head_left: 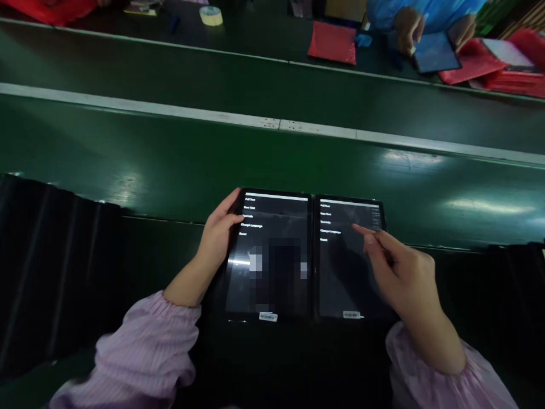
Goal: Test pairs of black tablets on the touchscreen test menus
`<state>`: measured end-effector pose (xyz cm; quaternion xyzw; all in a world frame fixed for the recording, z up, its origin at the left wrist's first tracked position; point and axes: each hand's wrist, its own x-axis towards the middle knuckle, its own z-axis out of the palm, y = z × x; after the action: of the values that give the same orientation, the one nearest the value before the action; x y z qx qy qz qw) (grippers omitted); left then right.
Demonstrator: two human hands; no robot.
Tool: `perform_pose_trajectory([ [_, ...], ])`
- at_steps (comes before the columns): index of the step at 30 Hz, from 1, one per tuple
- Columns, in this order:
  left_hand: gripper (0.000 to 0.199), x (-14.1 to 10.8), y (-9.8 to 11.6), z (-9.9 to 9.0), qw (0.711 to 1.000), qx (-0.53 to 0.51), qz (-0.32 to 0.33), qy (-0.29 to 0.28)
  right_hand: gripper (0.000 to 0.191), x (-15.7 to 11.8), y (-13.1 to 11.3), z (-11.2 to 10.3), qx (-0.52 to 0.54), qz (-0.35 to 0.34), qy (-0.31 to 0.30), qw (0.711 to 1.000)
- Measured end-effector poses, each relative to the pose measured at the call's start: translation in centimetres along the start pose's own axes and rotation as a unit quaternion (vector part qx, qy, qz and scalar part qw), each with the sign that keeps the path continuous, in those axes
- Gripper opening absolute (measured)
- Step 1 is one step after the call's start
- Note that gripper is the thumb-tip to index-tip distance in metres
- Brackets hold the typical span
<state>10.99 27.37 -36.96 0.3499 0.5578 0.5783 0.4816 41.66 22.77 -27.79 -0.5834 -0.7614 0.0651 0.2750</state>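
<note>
Two dark tablets lie side by side in front of me, each showing a text menu that includes "Change Language" and "Reset". My left hand (218,238) grips the left tablet (276,227) at its left edge, thumb over the screen's margin and the other fingers mostly hidden. Over the right tablet (340,272), my right hand (402,270) points with a stretched index finger, fingertip at or just above the screen; whether it touches I cannot tell. That hand's other fingers curl in, holding nothing visible. A small barcode label (268,317) sits at the left tablet's bottom edge.
Black ridged stacks (51,272) stand at the left, with dark ones at the right. Beyond the green bench runs a pale metal strip (170,109). Across it are a tape roll (210,16), a red pouch (332,43) and a co-worker's hands holding another tablet (436,52).
</note>
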Motion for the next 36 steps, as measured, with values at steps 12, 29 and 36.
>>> perform_pose_trajectory([
  [12, 0.05, -0.6, 0.9, 0.8, 0.998, -0.007, -0.038, 0.055, 0.042, 0.0, -0.2, -0.2, 0.071, -0.012, -0.064, 0.995],
  [29, 0.04, -0.3, 0.4, 0.5, 0.999, -0.014, 0.002, 0.041, 0.043, -0.5, -0.8, 1.4, 0.115, -0.082, -0.214, 0.967],
  [36, 0.046, -0.3, 0.2, 0.3, 0.999, -0.003, 0.002, 0.032, 0.068, -0.1, 0.6, -0.2, 0.037, -0.041, -0.098, 0.994],
])
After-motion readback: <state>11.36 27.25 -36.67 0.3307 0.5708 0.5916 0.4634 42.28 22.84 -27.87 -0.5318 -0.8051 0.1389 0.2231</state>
